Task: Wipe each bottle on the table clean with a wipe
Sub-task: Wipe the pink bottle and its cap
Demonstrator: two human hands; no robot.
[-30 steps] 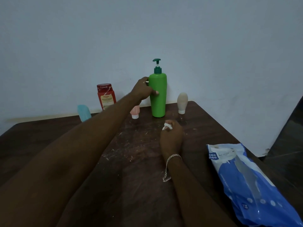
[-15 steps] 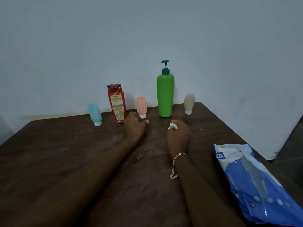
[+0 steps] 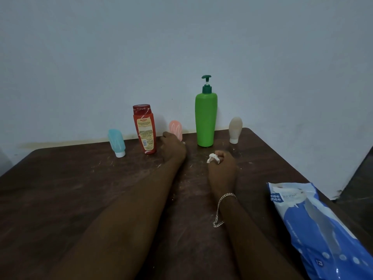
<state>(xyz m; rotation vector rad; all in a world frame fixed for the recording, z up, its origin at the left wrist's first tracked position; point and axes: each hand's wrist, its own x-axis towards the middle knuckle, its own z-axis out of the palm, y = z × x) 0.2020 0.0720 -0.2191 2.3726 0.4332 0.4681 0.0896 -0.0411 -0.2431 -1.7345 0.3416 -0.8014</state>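
Observation:
Five bottles stand in a row along the far edge of the dark table: a small blue one, a red one, a small pink one, a tall green pump bottle and a small beige one. My left hand covers the pink bottle's lower end, thumb on its left and a fingertip on its right. My right hand rests on the table in front of the green bottle and grips a crumpled white wipe.
A blue and white pack of wet wipes lies at the right front of the table. The wall rises straight behind the bottles. White crumbs and scuffs mark the tabletop. The table's right edge drops to a dark floor.
My left hand let go of the green pump bottle, dropped to the table and moved up to the pink bottle's base. My right hand stayed put with the wipe.

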